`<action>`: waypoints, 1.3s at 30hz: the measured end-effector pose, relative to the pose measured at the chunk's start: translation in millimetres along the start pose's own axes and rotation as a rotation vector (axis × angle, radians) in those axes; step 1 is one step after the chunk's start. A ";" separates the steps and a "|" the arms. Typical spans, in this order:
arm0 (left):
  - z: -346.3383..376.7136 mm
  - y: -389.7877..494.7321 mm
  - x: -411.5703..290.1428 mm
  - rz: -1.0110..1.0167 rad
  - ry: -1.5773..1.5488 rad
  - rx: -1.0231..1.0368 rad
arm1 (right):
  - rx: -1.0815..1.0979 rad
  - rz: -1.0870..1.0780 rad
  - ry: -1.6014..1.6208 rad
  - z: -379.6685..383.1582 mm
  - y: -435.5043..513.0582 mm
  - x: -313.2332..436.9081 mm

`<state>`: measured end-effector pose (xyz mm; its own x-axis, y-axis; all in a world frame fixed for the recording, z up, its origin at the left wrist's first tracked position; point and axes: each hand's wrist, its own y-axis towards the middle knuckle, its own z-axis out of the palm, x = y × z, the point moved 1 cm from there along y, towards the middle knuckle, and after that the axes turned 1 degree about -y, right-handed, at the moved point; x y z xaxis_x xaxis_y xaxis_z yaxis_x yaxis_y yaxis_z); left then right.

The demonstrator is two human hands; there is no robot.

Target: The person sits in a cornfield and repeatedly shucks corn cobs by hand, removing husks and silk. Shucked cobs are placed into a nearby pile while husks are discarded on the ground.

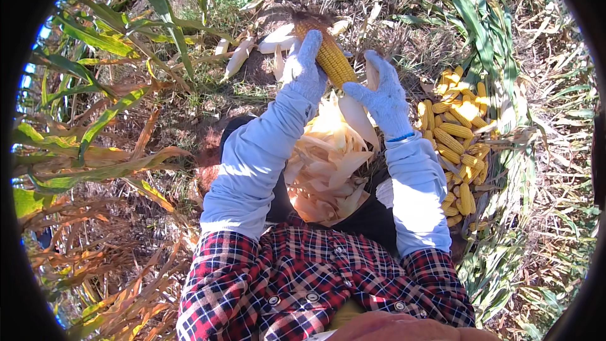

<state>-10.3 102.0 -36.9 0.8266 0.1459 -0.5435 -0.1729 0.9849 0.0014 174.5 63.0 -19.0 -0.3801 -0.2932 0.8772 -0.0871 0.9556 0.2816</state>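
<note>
My left hand (307, 68), in a pale knit glove, grips a husked yellow corn cob (334, 61) with brown silk at its far end. At the cob's near end is my right hand (381, 90), also gloved; its thumb is at or near the cob's tip, and its fingers are apart from the thumb. A dry husk leaf (372, 73) shows beside the right fingers; whether they grip it I cannot tell. Below both hands, a heap of pale dry husks (331, 166) lies between my legs.
Husked yellow cobs (457, 139) are piled on the ground at the right, beside long cut green stalks and leaves (509, 104). Several cobs in pale husks (240, 58) lie beyond my hands. Standing corn plants (104, 118) line the left side.
</note>
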 end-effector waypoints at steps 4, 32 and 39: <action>17.5 -17.3 -2.3 0.016 0.134 0.217 | 0.380 0.257 0.334 11.1 -4.6 14.4; -18.8 -0.7 -105.4 0.126 0.592 -0.108 | 0.585 0.161 0.334 18.5 -24.6 30.1; -39.6 -39.3 -127.9 -0.176 0.175 0.011 | 0.683 0.288 0.454 27.9 -28.9 24.0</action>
<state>-130.4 41.0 -0.7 0.7382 -0.0452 -0.6731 -0.0282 0.9948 -0.0977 142.2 29.1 -16.9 -0.0810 0.1181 0.9897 -0.6329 0.7610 -0.1426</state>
